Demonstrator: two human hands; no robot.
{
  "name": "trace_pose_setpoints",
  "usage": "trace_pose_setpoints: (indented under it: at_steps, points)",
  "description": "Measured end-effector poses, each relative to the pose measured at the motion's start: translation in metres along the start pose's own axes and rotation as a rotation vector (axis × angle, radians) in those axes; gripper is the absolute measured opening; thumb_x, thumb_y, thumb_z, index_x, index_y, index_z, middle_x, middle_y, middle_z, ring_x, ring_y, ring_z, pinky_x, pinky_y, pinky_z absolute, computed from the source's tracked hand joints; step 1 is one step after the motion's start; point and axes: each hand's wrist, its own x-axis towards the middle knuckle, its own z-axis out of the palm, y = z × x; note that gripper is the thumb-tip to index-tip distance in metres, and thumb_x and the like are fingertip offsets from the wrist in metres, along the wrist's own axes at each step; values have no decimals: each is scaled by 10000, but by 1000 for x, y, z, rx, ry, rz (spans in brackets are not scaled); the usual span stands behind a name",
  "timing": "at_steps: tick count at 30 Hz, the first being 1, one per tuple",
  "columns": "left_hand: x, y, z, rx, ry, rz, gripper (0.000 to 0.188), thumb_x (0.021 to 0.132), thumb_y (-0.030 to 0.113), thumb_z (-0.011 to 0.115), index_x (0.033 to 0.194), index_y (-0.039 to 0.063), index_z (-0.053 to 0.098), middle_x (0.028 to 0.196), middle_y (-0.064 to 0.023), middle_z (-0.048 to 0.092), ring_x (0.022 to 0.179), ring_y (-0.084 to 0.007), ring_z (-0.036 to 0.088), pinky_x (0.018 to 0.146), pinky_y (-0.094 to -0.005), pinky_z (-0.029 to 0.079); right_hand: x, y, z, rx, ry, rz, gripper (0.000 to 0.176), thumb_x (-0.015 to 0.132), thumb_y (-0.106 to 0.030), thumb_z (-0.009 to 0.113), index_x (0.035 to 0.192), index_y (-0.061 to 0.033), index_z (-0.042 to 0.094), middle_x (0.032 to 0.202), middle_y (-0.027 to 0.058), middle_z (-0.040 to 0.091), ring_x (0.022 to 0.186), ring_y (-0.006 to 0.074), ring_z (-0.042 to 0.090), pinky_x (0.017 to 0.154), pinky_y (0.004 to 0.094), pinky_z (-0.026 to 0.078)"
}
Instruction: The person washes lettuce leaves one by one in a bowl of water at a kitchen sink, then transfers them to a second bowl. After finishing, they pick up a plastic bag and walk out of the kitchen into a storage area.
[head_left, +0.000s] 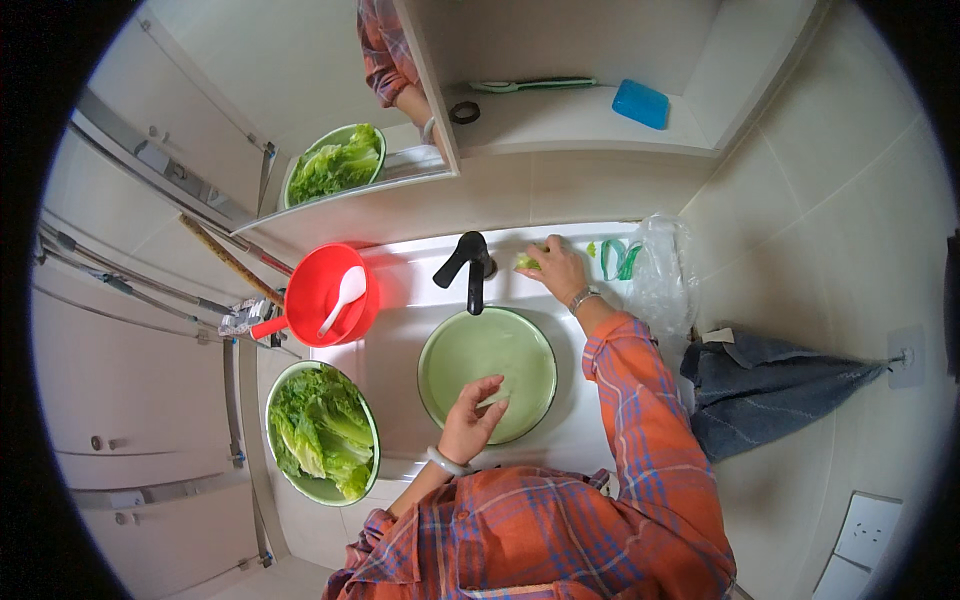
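My left hand (471, 421) hovers over the near part of a pale green basin (424, 375) with a dark rim. Its fingers are curled, with the thumb apart. A faint pale streak shows between them, perhaps a reflection on the water (484, 349). At the back ledge of the white sink, to the right of the black faucet (472, 262), my right hand (559, 268) grips a small lettuce piece (528, 261), partly hidden by the fingers. Leafy lettuce (322, 427) fills a second green-white basin (285, 484) on the left.
A red dipper (300, 300) holds a white spoon (343, 300). Green ties (620, 259) and a clear plastic bag (664, 270) lie at the right. A dark towel (765, 394) hangs from a wall hook. Above, a shelf (570, 124) and mirror cabinet (330, 82) overhang the sink.
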Motion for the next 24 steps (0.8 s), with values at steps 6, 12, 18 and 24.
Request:
trace_pose_setpoints:
  at_steps: [6,12,18,24]
  points:
    - [45,-19,10,-806,-81,-321,413,960,326,516,1264,54,450,1279,-116,482,1181,-280,508,977,-398,451,4,-6,-5,227,91,235,208,814,-298,666,882,-108,614,747,138,609,691,332,608,602,429,496]
    - [103,-36,18,-1309,-231,-431,632,914,561,441,1294,56,416,1321,-163,463,1194,-357,483,1039,-500,379,-46,-90,-33,745,89,241,252,820,-279,672,897,-61,574,860,153,635,766,350,611,651,423,482]
    - [105,-71,24,-1436,-354,-196,402,954,382,397,1148,74,568,1213,-158,574,1152,-331,517,1036,-470,370,-91,-142,-48,406,-104,-38,473,832,-501,590,989,-58,540,972,159,602,914,344,573,841,470,394]
    - [68,-106,8,-1406,92,-423,384,941,421,456,1128,114,591,1147,-91,619,1063,-258,578,975,-402,435,-119,-152,-47,294,-355,-275,733,867,-633,431,1178,26,515,1150,205,560,1176,342,472,1094,579,143]
